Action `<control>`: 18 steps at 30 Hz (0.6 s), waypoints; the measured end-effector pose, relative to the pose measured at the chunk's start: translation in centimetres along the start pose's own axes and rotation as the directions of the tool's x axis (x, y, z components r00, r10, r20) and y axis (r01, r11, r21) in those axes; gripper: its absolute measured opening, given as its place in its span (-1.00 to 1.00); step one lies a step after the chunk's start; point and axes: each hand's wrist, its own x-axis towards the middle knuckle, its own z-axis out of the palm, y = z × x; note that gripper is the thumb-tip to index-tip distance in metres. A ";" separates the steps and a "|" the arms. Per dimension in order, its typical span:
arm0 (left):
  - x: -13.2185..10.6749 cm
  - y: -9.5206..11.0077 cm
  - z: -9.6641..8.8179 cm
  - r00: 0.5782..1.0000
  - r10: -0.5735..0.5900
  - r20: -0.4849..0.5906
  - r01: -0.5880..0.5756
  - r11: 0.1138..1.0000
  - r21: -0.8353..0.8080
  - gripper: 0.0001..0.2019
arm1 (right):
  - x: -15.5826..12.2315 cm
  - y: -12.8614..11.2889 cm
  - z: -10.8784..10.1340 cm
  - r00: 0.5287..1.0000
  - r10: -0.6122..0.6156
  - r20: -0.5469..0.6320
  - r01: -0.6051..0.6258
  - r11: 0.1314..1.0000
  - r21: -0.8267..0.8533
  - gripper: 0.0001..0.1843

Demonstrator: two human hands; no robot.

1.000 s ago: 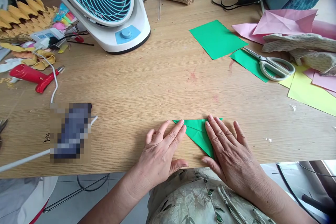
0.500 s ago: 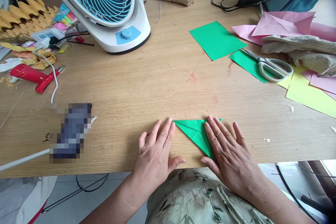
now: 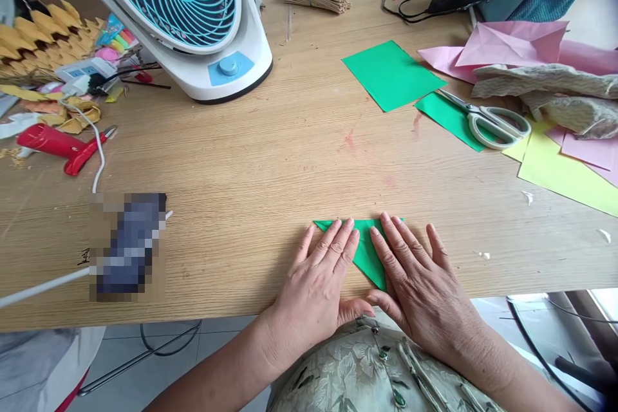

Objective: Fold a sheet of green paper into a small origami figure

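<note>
A green paper folded into a downward-pointing triangle [image 3: 367, 256] lies near the front edge of the wooden table [image 3: 270, 167]. My left hand [image 3: 321, 283] lies flat with its fingers stretched over the triangle's left half. My right hand [image 3: 418, 286] presses flat on the triangle's right half, fingers apart. The two hands nearly touch, and only a narrow strip of green shows between them.
A white and teal desk fan [image 3: 188, 13] stands at the back left. A green sheet [image 3: 389, 74], scissors [image 3: 490, 119], pink paper [image 3: 512, 45] and yellow paper [image 3: 560, 170] lie to the right. A red glue gun [image 3: 60, 145] and a white cable [image 3: 99, 154] are at the left.
My left hand slid right, from beside the triangle's left tip onto its left half. My right hand stayed flat on the paper.
</note>
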 end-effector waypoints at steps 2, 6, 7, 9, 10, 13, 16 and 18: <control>-0.3 0.1 -0.1 0.999 -0.041 -0.008 0.041 0.999 0.000 -0.04 | 0.0 0.0 0.0 1.000 -0.002 0.001 0.002 1.000 0.003 -0.14; -0.4 0.2 -0.2 0.994 -0.108 -0.028 0.108 0.994 -0.005 -0.02 | 0.0 -0.1 0.0 1.000 0.002 0.002 -0.002 1.000 0.011 -0.13; -0.4 0.3 -0.1 0.993 -0.115 -0.029 0.115 0.993 -0.007 -0.02 | 0.0 -0.1 0.0 1.000 0.005 0.002 -0.006 1.000 0.013 -0.13; -0.4 0.3 0.0 0.992 -0.120 -0.033 0.119 0.993 -0.008 -0.03 | 0.0 -0.1 0.0 1.000 0.012 -0.001 -0.012 1.000 0.015 -0.14; -0.4 0.3 0.0 0.992 -0.121 -0.035 0.121 0.993 -0.007 -0.03 | 0.0 -0.1 0.0 1.000 0.013 -0.003 -0.013 1.000 0.014 -0.14; -0.5 0.0 -0.1 0.990 -0.138 -0.030 0.138 0.990 0.000 -0.04 | 0.1 -0.1 0.0 1.000 0.016 0.000 -0.016 1.000 0.012 -0.10; -0.6 -0.4 -0.3 0.988 -0.152 -0.011 0.152 0.988 -0.014 -0.04 | 0.0 -0.1 0.0 1.000 0.017 0.008 -0.017 1.000 0.013 -0.09; -0.6 -0.6 -0.4 0.989 -0.147 0.001 0.147 0.988 -0.039 -0.04 | 0.0 -0.1 0.0 1.000 0.017 0.007 -0.017 1.000 0.011 -0.10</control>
